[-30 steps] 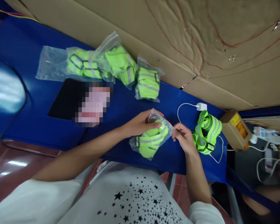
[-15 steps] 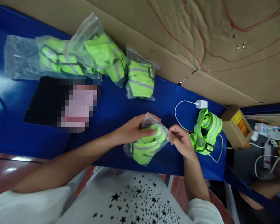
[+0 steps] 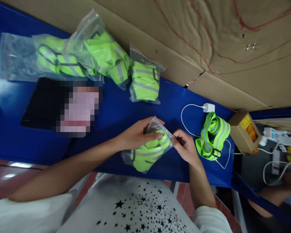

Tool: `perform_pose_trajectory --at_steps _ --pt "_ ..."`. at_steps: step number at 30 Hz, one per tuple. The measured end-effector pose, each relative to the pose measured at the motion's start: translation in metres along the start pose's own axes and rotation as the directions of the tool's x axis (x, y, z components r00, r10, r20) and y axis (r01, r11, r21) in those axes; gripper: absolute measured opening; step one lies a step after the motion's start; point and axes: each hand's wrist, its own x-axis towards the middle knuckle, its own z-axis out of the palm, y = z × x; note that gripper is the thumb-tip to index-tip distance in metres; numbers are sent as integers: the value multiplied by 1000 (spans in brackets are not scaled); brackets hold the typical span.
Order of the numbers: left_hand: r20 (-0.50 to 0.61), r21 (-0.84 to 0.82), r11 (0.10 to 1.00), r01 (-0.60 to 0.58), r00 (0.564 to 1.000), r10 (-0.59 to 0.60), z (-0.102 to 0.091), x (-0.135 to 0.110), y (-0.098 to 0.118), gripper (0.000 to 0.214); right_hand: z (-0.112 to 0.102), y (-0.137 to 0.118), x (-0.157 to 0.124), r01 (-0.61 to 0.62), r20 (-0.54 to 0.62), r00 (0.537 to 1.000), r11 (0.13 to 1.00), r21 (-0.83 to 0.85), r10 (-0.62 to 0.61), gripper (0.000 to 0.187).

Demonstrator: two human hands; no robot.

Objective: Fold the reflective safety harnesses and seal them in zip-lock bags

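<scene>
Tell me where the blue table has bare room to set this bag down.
Bare table lies between the tablet, the bagged straps and the left hand; a smaller patch sits between those bags and the charger. Beyond the right hand pinching the bag it is crowded: loose strap, small box.

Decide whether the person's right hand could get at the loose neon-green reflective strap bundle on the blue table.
Probably yes: the right hand lies beside the neon-green reflective strap bundle with nothing standing between, though it pinches a clear plastic bag.

A white shirt (image 3: 126, 197) printed with black stars, its sleeves (image 3: 34, 213) apparently short and white.
</scene>
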Motion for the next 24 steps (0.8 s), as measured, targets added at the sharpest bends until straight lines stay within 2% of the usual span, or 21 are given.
perform_pose_trajectory --at_steps 4,10,16,20,24 --pt "-2 51 998 -25 1000 26 2 1 -4 42 3 3 2 15 29 999 999 37 -16 18" --pt "43 91 994 -67 997 63 1 1 -9 42 8 14 6 55 36 998 994 93 -59 25" --pt "71 149 983 -109 993 99 -7 2 -9 43 17 19 9 116 -21 993 991 60 -115 28" --pt "69 174 979 -105 993 94 -4 2 -11 44 24 19 9 168 -49 985 985 33 -166 30" --pt "57 213 969 -125 992 116 -1 3 -11 42 29 19 12 214 -74 975 976 26 -212 23"
